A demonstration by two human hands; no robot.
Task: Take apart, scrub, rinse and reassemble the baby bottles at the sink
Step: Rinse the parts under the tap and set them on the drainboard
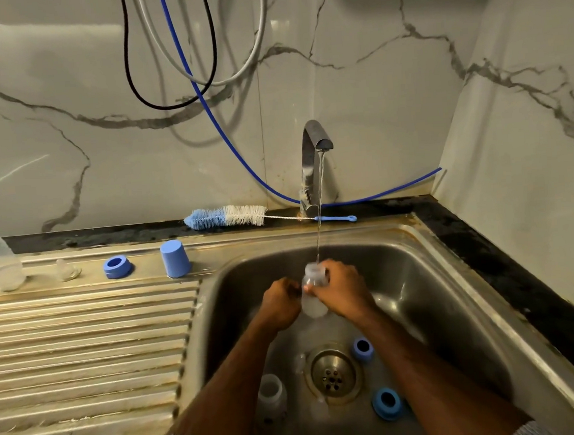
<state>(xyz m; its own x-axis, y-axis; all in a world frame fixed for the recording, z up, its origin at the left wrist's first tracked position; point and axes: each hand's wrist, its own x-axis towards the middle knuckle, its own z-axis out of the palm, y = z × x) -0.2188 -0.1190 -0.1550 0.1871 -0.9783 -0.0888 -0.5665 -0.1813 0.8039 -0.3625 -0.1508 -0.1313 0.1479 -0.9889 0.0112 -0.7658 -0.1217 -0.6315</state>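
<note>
Bottle [314, 292], half hidden, gripped by right hand [343, 290]; left hand [280, 303] curled, hold unclear.

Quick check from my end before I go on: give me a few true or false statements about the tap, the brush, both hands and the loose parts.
1. Water runs from the tap into the bottle. True.
2. The bottle brush is inside the bottle. False: it lies on the ledge behind the sink.
3. The right hand grips the bottle. True.
4. The blue cap sits in the basin. False: it stands on the drainboard.
5. Two blue rings lie in the basin near the drain. True.
6. The left hand holds the brush. False: it is at the bottle's side.
</note>
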